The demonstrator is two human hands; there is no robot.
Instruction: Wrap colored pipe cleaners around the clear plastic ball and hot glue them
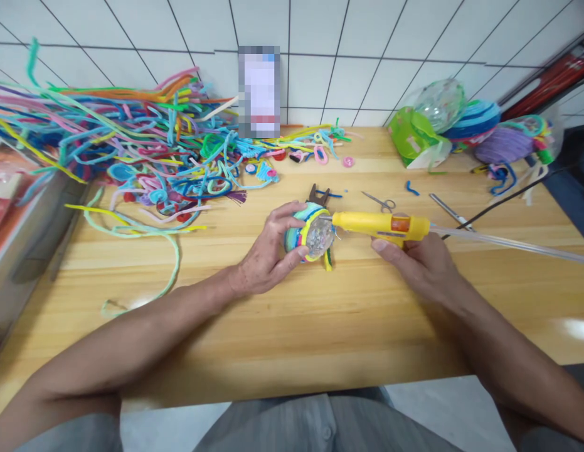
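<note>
My left hand (273, 248) grips a small clear plastic cup-like piece (320, 238), its side wrapped in bands of blue, green and yellow pipe cleaner. The piece is tilted so its clear round end faces right. In my right hand (421, 257) is a yellow hot glue gun (379, 225), with a long clear glue stick (503, 242) sticking out of its back. The gun's nozzle points left and is at the rim of the wrapped piece; whether it touches I cannot tell. A yellow and green pipe cleaner end (328, 259) hangs below the piece.
Pliers (318, 193) lie just behind the wrapped piece, and small scissors (380, 201) to their right. A heap of pipe cleaners (145, 144) fills the back left. Against the tiled wall leans a phone (260, 91). Wrapped pieces and a green container (414, 138) stand back right.
</note>
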